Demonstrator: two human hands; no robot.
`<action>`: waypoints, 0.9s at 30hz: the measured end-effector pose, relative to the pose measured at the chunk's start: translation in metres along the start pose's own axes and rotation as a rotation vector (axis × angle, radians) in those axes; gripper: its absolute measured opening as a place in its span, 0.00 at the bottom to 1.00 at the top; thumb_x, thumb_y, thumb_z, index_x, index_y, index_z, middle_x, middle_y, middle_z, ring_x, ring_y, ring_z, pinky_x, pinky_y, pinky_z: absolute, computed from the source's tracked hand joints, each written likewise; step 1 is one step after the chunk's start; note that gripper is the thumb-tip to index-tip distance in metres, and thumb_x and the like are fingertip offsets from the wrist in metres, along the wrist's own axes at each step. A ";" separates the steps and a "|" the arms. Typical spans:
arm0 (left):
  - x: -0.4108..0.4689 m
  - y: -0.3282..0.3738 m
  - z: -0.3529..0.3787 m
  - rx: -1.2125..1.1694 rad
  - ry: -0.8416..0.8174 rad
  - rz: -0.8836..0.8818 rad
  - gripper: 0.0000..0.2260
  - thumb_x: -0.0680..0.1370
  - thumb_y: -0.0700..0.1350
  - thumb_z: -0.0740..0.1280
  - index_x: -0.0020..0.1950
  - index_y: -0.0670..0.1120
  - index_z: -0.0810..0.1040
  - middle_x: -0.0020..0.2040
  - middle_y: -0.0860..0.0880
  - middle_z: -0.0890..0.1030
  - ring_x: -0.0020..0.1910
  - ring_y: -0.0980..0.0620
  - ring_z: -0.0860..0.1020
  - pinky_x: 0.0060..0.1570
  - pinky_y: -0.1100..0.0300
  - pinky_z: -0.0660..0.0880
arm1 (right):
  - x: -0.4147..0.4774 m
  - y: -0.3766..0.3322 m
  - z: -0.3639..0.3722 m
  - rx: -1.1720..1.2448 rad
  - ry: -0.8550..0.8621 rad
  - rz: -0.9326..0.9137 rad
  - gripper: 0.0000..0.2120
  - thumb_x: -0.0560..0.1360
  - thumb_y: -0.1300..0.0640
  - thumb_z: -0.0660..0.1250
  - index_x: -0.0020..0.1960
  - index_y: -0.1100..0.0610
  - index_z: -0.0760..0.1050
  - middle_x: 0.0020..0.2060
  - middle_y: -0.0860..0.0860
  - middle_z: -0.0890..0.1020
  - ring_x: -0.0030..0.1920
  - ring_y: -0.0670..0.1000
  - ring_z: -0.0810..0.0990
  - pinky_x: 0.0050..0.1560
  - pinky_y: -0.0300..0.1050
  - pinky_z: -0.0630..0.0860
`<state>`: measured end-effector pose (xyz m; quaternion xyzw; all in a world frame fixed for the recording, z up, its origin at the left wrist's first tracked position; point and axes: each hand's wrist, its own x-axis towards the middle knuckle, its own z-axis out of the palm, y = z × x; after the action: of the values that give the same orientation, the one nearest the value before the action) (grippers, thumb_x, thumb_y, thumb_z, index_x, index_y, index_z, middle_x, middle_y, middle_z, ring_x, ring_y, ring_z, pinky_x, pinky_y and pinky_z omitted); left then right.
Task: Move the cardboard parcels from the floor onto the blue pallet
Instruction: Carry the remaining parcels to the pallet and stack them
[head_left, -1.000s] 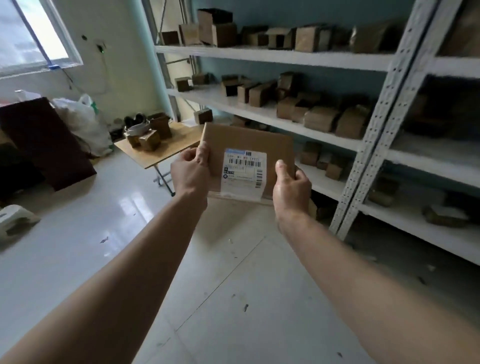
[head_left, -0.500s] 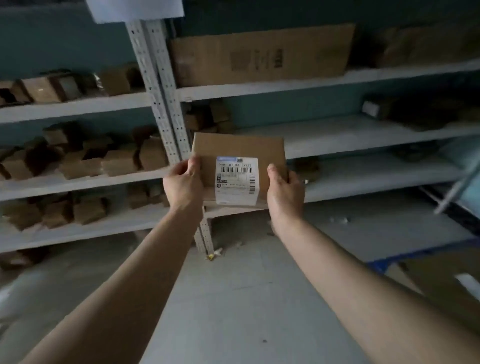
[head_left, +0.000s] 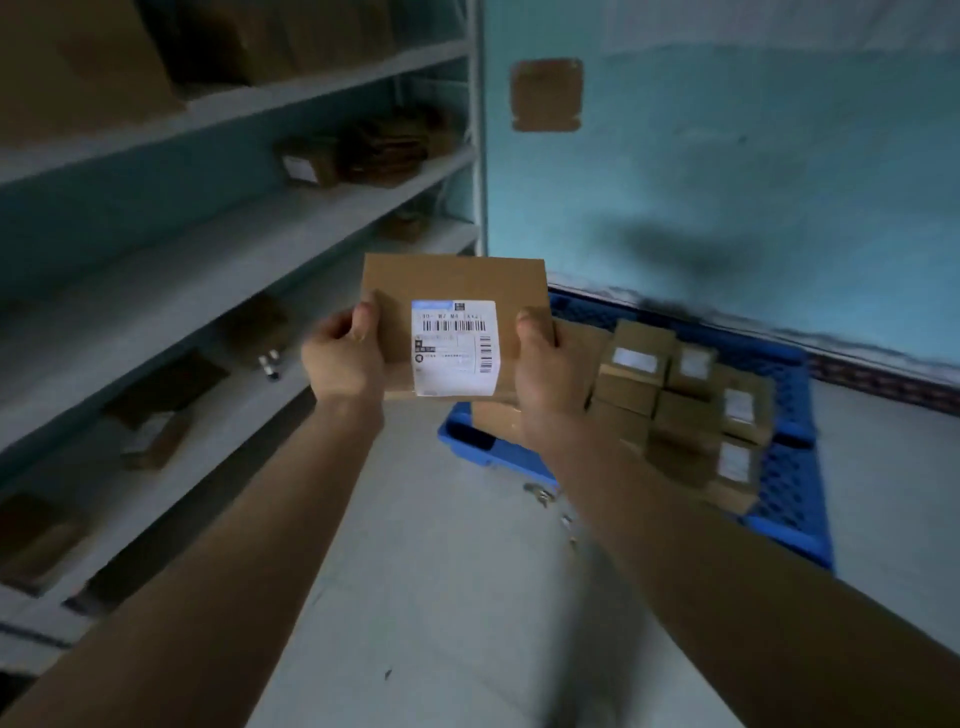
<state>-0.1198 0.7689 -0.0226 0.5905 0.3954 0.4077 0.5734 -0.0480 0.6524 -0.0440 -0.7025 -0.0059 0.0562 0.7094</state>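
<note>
While both arms reach forward, the left grip (head_left: 343, 358) and the right grip (head_left: 550, 374) each pinch one side edge of a flat cardboard parcel (head_left: 452, 283). On either side a thumb is pressed on the near face and the other fingers are curled round behind it, out of sight. The parcel is held in the air, its broad face turned towards the camera and nearly upright. A white shipping label (head_left: 454, 348) with barcodes sits on the lower middle of that face, between the two thumbs; its print is too small to read.

Beyond the right grip and lower down, the blue pallet (head_left: 789, 488) lies on the pale floor (head_left: 441, 597), against the foot of a turquoise wall (head_left: 727, 182). A cluster of labelled cardboard parcels (head_left: 675, 410) is stacked on the pallet, packed close together; the right wrist hides the near ones. The held parcel is above the pallet's near left corner in the view and touches nothing but the two grips.

A few small scraps (head_left: 540, 493) lie on the floor just beside the pallet's near edge. To the left, grey shelving (head_left: 260, 244) runs back to the wall and carries scattered brown boxes, blurred. High on the wall hangs a brown square patch (head_left: 545, 93).
</note>
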 end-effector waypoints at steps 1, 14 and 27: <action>-0.007 -0.002 0.021 -0.003 -0.049 -0.004 0.07 0.79 0.50 0.66 0.49 0.47 0.79 0.37 0.54 0.77 0.34 0.59 0.73 0.32 0.73 0.71 | 0.010 0.002 -0.016 0.002 0.047 -0.002 0.11 0.76 0.49 0.63 0.45 0.56 0.77 0.43 0.53 0.82 0.45 0.55 0.81 0.51 0.53 0.78; -0.089 -0.039 0.261 0.005 -0.463 -0.094 0.11 0.79 0.51 0.64 0.43 0.46 0.78 0.34 0.54 0.77 0.33 0.58 0.74 0.33 0.64 0.71 | 0.145 0.021 -0.209 0.029 0.406 0.044 0.07 0.77 0.51 0.62 0.42 0.52 0.73 0.40 0.51 0.81 0.45 0.53 0.81 0.50 0.52 0.79; -0.110 -0.082 0.407 0.087 -0.594 -0.185 0.11 0.79 0.51 0.64 0.48 0.44 0.79 0.39 0.52 0.78 0.39 0.54 0.76 0.37 0.62 0.71 | 0.248 0.054 -0.295 0.000 0.519 0.055 0.06 0.77 0.55 0.61 0.46 0.58 0.71 0.34 0.49 0.78 0.33 0.45 0.77 0.29 0.34 0.73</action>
<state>0.2217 0.5242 -0.1113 0.6693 0.2796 0.1461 0.6727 0.2204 0.3808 -0.1193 -0.6934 0.1956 -0.1068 0.6853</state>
